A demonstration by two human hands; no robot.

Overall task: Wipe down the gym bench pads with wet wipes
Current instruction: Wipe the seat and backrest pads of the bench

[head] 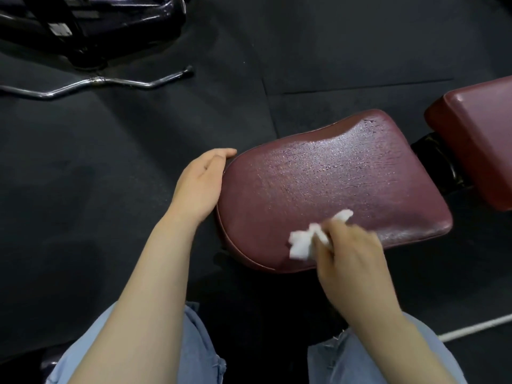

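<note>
Maroon seat pad (327, 187), centre of the frame, sheen and fine cracking across its vinyl; second maroon pad (479, 139) at the right edge, apart from it across a dark gap. Right hand (357, 259), lower centre-right, fingers clenched on a crumpled white wet wipe (304, 241), pressed to the near edge of the seat pad. Left hand (199, 187) open, fingers released, flat against the pad's left end. Likely risks: wipe bunched too small, leaving streaks or missed strips; cracked vinyl snagging and shredding it; side seams skipped. Curved chrome bar (97, 83) on the black rubber floor (138, 151), upper left. No brand, label or legible writing anywhere.
</note>
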